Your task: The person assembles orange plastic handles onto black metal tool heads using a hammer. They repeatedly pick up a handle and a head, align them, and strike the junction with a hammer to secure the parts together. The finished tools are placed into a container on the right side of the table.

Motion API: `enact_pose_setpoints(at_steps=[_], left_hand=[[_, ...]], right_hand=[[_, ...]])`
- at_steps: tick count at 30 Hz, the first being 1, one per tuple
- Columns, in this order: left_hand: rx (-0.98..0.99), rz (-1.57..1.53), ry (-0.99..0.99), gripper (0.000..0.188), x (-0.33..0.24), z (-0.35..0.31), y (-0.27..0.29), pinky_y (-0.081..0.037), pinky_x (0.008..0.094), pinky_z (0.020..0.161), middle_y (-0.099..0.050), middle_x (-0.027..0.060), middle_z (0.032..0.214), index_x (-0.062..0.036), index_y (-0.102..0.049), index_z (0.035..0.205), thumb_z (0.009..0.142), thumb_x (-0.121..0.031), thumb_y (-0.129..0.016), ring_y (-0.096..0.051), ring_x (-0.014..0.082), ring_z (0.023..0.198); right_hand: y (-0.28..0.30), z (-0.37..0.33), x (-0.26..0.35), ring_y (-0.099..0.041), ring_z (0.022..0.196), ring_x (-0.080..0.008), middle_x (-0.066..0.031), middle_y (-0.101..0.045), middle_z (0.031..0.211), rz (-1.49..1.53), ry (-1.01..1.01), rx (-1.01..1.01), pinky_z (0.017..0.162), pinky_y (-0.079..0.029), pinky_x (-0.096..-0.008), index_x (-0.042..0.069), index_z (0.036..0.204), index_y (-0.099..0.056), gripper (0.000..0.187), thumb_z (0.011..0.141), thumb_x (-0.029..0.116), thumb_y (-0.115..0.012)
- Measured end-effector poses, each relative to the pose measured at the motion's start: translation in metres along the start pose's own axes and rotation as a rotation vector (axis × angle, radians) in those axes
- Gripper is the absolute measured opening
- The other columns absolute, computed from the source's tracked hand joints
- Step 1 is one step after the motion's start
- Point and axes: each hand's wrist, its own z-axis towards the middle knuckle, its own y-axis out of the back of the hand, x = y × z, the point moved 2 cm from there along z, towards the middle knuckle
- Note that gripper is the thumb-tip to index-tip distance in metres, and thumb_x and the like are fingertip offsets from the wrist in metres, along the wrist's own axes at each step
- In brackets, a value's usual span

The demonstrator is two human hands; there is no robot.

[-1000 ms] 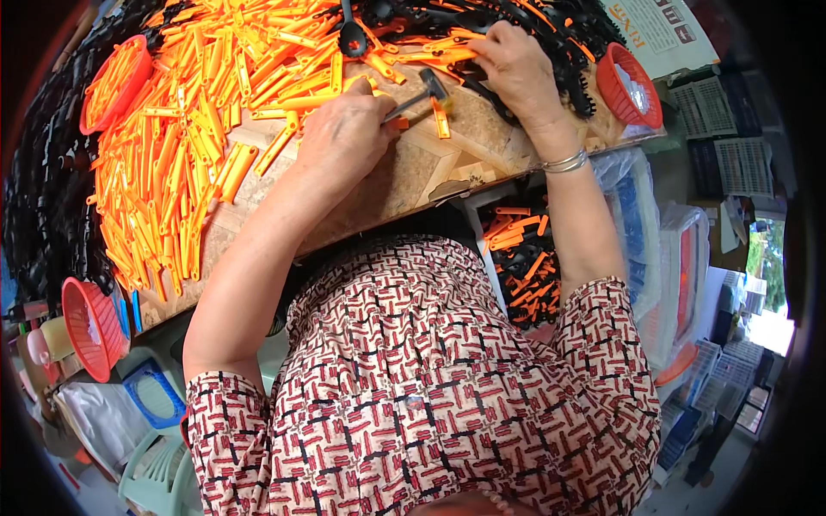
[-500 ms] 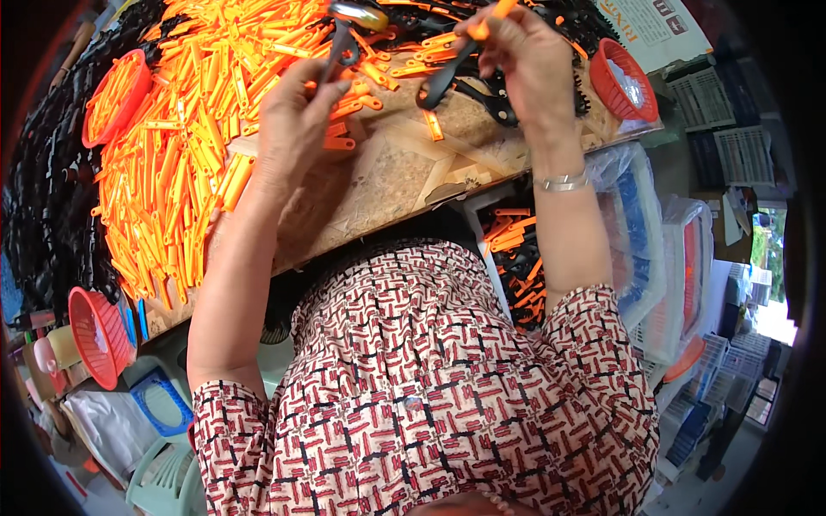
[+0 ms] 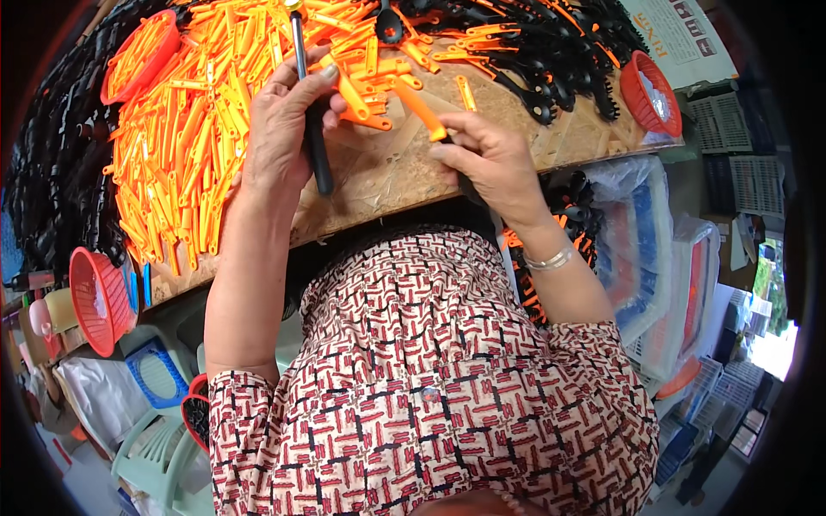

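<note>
My left hand (image 3: 280,125) is closed around a hammer (image 3: 319,159), its black grip pointing down and its metal shaft rising past my thumb to a head at the top edge. An orange handle piece (image 3: 351,93) lies by these fingertips; I cannot tell whether they touch it. My right hand (image 3: 499,163) pinches a black spoon where it joins its orange handle (image 3: 419,109). That handle points up and left, toward the left hand. The spoon's black end is mostly hidden beneath the right hand. Both hands are above the table's near edge (image 3: 379,193).
A large heap of orange handles (image 3: 185,146) covers the table's left. Black utensils (image 3: 551,64) lie at the back right, and a black slotted spoon (image 3: 389,27) sits at the back. Red baskets (image 3: 651,95) stand at both sides; plastic-wrapped crates (image 3: 632,241) are on the right.
My right hand has come down and left, turning the spoon so its orange handle points up-left. The hammer in my left hand has swung upright, its grip now hanging down.
</note>
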Motion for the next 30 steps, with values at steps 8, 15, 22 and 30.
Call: enact_pose_setpoints(at_steps=[8, 15, 22, 30], left_hand=[[0.207, 0.165, 0.097, 0.023, 0.021, -0.040, -0.025, -0.055, 0.0229, 0.069, -0.067, 0.0017, 0.092, -0.0009, -0.064, 0.119, 0.098, -0.012, -0.067, -0.066, 0.0084, 0.080], [0.488, 0.734, 0.271, 0.038, 0.013, -0.042, -0.033, -0.052, 0.0225, 0.073, -0.066, -0.0006, 0.092, -0.0004, -0.066, 0.129, 0.093, -0.011, -0.074, -0.063, 0.0076, 0.081], [0.687, 0.916, 0.137, 0.043, 0.022, -0.038, -0.043, -0.052, 0.0278, 0.088, -0.073, 0.0034, 0.104, 0.0010, -0.066, 0.129, 0.087, -0.001, -0.071, -0.065, 0.0128, 0.094], [0.893, 1.160, -0.158, 0.048, 0.014, -0.025, -0.066, -0.055, 0.0360, 0.083, -0.075, 0.0159, 0.102, -0.0056, -0.068, 0.125, 0.079, -0.013, -0.078, -0.072, 0.0281, 0.090]], right_hand=[[0.006, -0.062, -0.015, -0.064, 0.062, -0.0094, -0.0086, -0.066, 0.076, -0.223, -0.105, -0.043, 0.059, -0.050, -0.0262, 0.000, 0.118, -0.069, 0.028, 0.094, 0.012, -0.071], [0.001, -0.061, -0.019, -0.064, 0.057, -0.0105, -0.0055, -0.066, 0.068, -0.170, -0.223, -0.090, 0.055, -0.050, -0.0260, 0.000, 0.106, -0.064, 0.023, 0.087, 0.007, -0.075], [-0.001, -0.059, -0.016, -0.067, 0.056, -0.0132, -0.0085, -0.069, 0.069, -0.179, -0.169, -0.056, 0.054, -0.051, -0.0281, -0.001, 0.107, -0.065, 0.023, 0.088, 0.009, -0.072], [-0.002, -0.057, -0.010, -0.066, 0.056, -0.0125, -0.0092, -0.070, 0.069, -0.146, -0.164, -0.052, 0.055, -0.052, -0.0271, -0.001, 0.111, -0.069, 0.024, 0.089, 0.010, -0.070]])
